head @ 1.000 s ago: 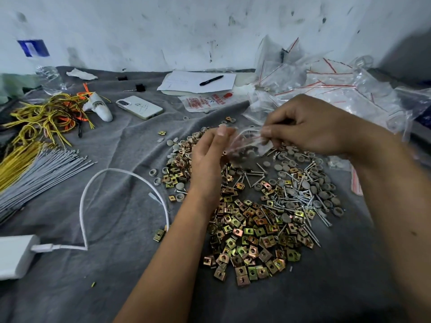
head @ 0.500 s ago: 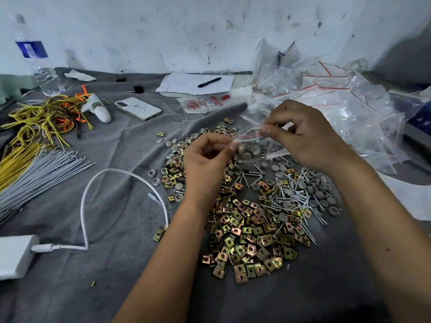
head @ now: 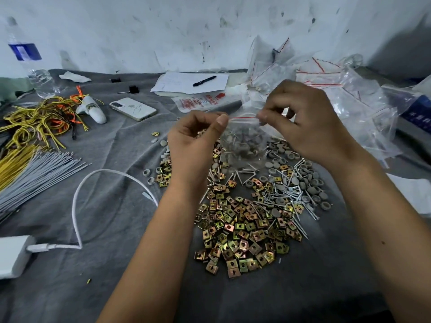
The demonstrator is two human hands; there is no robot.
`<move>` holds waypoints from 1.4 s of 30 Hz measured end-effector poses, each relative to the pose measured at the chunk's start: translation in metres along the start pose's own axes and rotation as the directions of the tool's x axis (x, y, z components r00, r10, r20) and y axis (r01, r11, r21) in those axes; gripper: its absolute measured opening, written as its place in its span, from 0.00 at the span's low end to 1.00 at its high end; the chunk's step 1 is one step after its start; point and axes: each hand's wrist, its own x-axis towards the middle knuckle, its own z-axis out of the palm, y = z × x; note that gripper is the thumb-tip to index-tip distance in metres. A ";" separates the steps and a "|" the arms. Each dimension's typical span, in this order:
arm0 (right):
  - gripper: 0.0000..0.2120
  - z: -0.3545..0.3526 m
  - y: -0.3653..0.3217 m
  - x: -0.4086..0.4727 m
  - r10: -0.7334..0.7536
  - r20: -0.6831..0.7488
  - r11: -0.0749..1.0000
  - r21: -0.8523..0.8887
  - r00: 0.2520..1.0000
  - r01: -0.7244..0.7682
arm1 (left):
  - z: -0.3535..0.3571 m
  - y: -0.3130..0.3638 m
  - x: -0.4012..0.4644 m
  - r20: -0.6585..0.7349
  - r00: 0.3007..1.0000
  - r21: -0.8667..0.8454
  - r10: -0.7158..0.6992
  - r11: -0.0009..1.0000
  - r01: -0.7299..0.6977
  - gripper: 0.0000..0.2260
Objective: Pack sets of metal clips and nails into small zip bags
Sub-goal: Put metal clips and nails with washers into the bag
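Observation:
A small clear zip bag with a red strip along its top hangs between my hands above the pile. My left hand pinches the strip's left end between thumb and fingers. My right hand pinches its right end. Nails and grey caps show through the plastic. Below lie a heap of gold square metal clips and a spread of nails mixed with grey round caps on the grey cloth.
A heap of empty zip bags sits at the back right. A phone, paper with a pen, yellow wires, grey ties, a white cable, a charger and a bottle lie around.
Both hands have risen with the bag and moved apart, stretching its red zip strip straight between them; the bag now hangs upright.

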 end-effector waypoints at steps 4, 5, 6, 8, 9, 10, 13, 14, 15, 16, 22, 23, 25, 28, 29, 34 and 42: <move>0.08 0.000 0.001 -0.003 0.027 0.021 0.997 0.077 0.999 -0.029 | 0.005 0.003 0.000 -0.022 1.000 0.014 0.006 1.000 -0.006 0.04; 0.07 -0.001 0.001 -0.004 0.037 0.020 0.992 0.122 0.999 -0.039 | 0.005 0.003 -0.001 -0.029 1.000 -0.019 -0.011 1.000 0.011 0.04; 0.07 -0.001 0.000 -0.005 0.056 0.060 0.986 0.154 0.997 -0.064 | 0.005 0.003 -0.002 -0.032 0.999 -0.031 -0.022 0.999 0.021 0.03; 0.05 0.000 0.002 -0.008 0.084 0.161 0.979 0.169 0.983 -0.111 | 0.005 -0.001 -0.004 -0.049 0.998 -0.014 -0.026 1.000 0.025 0.04; 0.05 0.001 0.004 -0.010 0.091 0.170 0.976 0.178 0.981 -0.121 | 0.005 -0.003 -0.005 -0.053 0.998 -0.018 -0.033 0.999 0.032 0.04; 0.04 0.000 0.005 -0.011 0.098 0.155 0.972 0.199 0.983 -0.128 | 0.004 -0.005 -0.006 -0.049 0.997 -0.033 -0.054 0.998 0.052 0.04; 0.02 -0.004 0.003 -0.007 0.110 0.122 0.972 0.192 0.986 -0.133 | 0.001 -0.014 -0.010 0.058 0.988 0.004 -0.146 0.989 0.146 0.09; 0.02 -0.006 0.002 -0.004 0.109 0.145 0.980 0.151 0.983 -0.131 | 0.000 -0.018 -0.012 0.109 0.979 0.067 -0.174 0.984 0.167 0.11; 0.03 -0.009 0.001 -0.001 0.106 0.184 0.987 0.103 0.977 -0.127 | -0.001 -0.023 -0.014 0.154 0.968 0.130 -0.198 0.975 0.179 0.10; 0.05 -0.013 0.000 0.003 0.102 0.229 0.991 0.059 0.968 -0.118 | -0.003 -0.027 -0.016 0.188 0.960 0.177 -0.209 0.968 0.176 0.08; 0.11 -0.022 -0.009 0.007 0.001 0.089 0.999 0.046 0.996 -0.005 | -0.004 -0.033 -0.020 0.187 0.962 0.175 -0.197 0.971 0.165 0.05; 0.13 -0.016 -0.008 0.006 0.035 0.005 0.992 0.125 0.999 -0.035 | -0.004 -0.032 -0.021 0.178 0.963 0.156 -0.202 0.972 0.175 0.05; 0.12 0.001 -0.003 0.002 0.180 -0.078 0.947 0.283 0.981 -0.151 | -0.004 -0.033 -0.022 0.145 0.964 0.117 -0.224 0.971 0.208 0.04; 0.04 0.025 0.009 -0.008 0.365 -0.026 0.856 0.404 0.931 -0.324 | -0.005 -0.035 -0.024 0.110 0.960 0.075 -0.256 0.966 0.249 0.04; 0.05 0.029 0.013 -0.011 0.378 -0.019 0.828 0.454 0.925 -0.329 | -0.006 -0.035 -0.024 0.112 0.959 0.080 -0.260 0.964 0.252 0.04; 0.05 0.032 0.013 -0.015 0.316 0.023 0.689 0.682 0.949 -0.246 | -0.004 -0.035 -0.024 0.162 0.964 0.139 -0.211 0.972 0.189 0.04; 0.04 0.028 0.001 -0.012 0.145 -0.043 0.917 0.381 0.989 -0.118 | -0.006 -0.027 -0.023 -0.011 0.995 0.426 0.103 0.900 -0.088 0.16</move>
